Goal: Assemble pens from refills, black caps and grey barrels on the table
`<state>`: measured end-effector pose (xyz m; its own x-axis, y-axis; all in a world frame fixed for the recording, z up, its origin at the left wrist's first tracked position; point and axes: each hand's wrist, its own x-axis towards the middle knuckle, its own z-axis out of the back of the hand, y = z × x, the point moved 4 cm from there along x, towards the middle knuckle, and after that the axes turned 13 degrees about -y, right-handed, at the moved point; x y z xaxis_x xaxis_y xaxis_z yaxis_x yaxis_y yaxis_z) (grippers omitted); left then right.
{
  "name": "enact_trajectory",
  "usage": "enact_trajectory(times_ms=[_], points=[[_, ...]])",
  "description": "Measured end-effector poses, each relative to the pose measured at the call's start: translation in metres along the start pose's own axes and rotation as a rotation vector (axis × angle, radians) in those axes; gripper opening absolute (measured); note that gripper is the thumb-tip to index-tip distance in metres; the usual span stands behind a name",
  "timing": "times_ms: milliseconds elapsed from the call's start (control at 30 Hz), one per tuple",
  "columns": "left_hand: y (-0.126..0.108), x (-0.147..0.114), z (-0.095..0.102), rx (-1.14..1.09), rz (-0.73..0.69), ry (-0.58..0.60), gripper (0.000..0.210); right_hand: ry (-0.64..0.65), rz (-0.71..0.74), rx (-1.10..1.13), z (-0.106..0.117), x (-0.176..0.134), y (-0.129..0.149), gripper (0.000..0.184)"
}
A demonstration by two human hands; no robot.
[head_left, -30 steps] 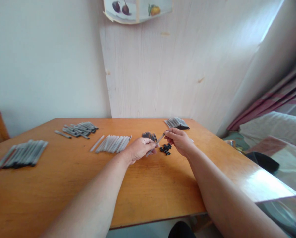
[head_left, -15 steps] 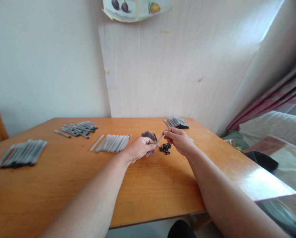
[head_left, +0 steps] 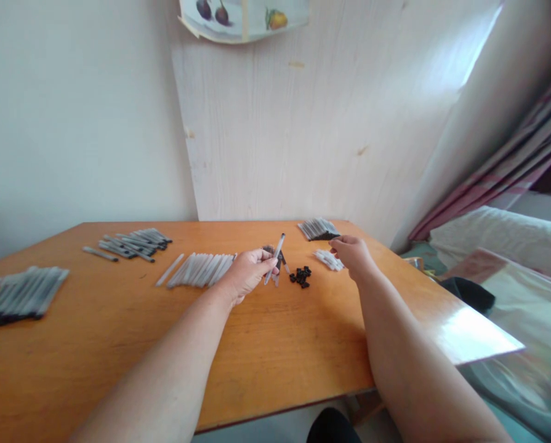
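My left hand (head_left: 255, 269) pinches a translucent pen barrel (head_left: 277, 249) with a dark upper end, held tilted above the table. Behind those fingers lies a bunch of dark refills (head_left: 284, 263), partly hidden. A small heap of black caps (head_left: 300, 275) sits to the right of that hand. My right hand (head_left: 350, 251) is beside a pile of small white pieces (head_left: 328, 259), thumb and fingers closed together; whatever is between them is too small to make out. To the left of my left hand, a row of clear pen barrels (head_left: 201, 269) lies flat.
Pens with black ends lie in a left-hand stack (head_left: 23, 295), a loose back-left pile (head_left: 134, 243) and a back-right bundle (head_left: 319, 229). The wooden table (head_left: 257, 357) meets a pale wall at the back. A bed (head_left: 524, 277) stands to the right.
My right hand has left the pen barrel and moved right to the white pieces, uncovering them. My left hand keeps the barrel, now more upright. The view has shifted slightly right.
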<state>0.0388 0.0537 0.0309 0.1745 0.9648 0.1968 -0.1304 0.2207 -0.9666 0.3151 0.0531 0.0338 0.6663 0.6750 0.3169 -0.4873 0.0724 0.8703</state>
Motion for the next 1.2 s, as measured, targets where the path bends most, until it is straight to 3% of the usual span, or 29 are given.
enact_trajectory(times_ms=[200,333,600,933,1200], points=[[-0.001,0.001,0.002,-0.020,0.009,-0.035,0.024,0.128,0.150,-0.567,-0.010,0.007,-0.016,0.015],[-0.003,-0.001,0.003,-0.032,0.008,-0.049,0.023,0.192,0.150,-0.754,-0.012,0.006,-0.017,0.022],[-0.009,-0.003,0.003,-0.048,0.005,-0.064,0.024,0.220,0.178,-0.806,-0.013,0.001,-0.019,0.041],[-0.006,-0.001,0.005,-0.027,-0.007,-0.073,0.023,0.328,0.246,-0.798,-0.023,0.001,-0.030,0.016],[-0.008,-0.002,0.006,-0.055,0.012,-0.097,0.023,0.292,0.260,-0.742,-0.017,-0.001,-0.022,0.022]])
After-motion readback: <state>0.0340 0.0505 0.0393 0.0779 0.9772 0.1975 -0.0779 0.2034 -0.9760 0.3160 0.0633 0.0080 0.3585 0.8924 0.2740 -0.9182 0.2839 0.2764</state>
